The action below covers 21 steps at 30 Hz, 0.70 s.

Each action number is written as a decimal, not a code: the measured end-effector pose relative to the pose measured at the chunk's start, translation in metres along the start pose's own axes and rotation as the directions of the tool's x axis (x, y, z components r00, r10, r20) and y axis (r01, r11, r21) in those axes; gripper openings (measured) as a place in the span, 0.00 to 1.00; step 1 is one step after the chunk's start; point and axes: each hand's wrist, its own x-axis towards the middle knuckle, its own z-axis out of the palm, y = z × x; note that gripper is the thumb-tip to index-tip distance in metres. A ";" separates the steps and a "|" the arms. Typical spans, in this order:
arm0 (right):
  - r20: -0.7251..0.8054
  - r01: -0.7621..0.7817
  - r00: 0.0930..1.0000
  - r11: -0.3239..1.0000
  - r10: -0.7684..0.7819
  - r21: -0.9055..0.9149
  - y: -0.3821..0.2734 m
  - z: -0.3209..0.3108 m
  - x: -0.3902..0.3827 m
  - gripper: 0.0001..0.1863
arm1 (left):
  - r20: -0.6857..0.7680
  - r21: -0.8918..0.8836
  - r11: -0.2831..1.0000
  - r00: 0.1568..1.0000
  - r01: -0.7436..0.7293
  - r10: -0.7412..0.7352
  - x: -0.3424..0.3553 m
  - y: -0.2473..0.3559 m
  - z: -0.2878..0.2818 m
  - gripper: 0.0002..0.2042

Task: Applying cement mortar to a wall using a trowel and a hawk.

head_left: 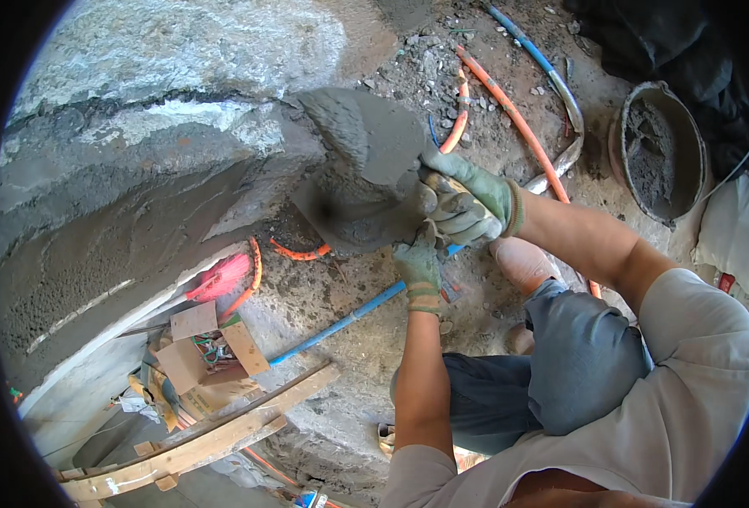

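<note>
Basically, two gloved hands meet mid-scene, working wet grey mortar (334,117) off flat tools. Right hand (469,201): fingers curled together, looks clamped on the grip end of the far trowel (395,140); handle mostly hidden. Left hand (420,261): just beside it on the near side, fingers bunched, seemingly closed on the right end of the lower plate (317,212); what sits in that palm can't be told.

Both tools lie left of the hands, by the right end of the mortar-coated ledge (137,199); mortar is piled across them. Whether the far trowel touches the plate: unclear.

Handling, as a judgement: the tools should be stiff, the mortar soft, dense and slippery, liable to slump if tilted. Load sits out left, so likely nose-heavy; best held by the handles, fully wrapped, plate kept level with a firm wrist. Avoid pinching smeared edges, likely slick. Gloves should help with grit.

Around: bucket (698,157) holding grey material far right, orange hose (510,110) on the far side, blue pipe (366,306) nearer, open cardboard box (243,343) near left.
</note>
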 end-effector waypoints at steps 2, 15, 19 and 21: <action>-0.255 0.098 0.950 0.949 -0.179 -0.301 -0.006 0.015 0.017 0.20 | -0.090 0.004 0.973 0.970 0.229 -0.228 0.009 -0.008 -0.014 0.06; -0.051 -0.186 0.667 -0.100 -0.743 -0.977 -0.053 -0.032 0.187 0.16 | -0.213 0.145 0.938 0.936 0.315 -0.281 0.034 -0.040 -0.038 0.09; -0.009 -0.261 0.681 -0.231 -0.733 -0.937 -0.048 -0.017 0.209 0.15 | -0.132 0.152 0.939 0.947 0.310 -0.291 0.038 -0.042 -0.036 0.08; -0.133 -0.237 0.715 -0.059 -0.686 -0.970 -0.048 -0.012 0.220 0.14 | -0.082 0.175 0.947 0.963 0.269 -0.258 0.042 -0.043 -0.034 0.07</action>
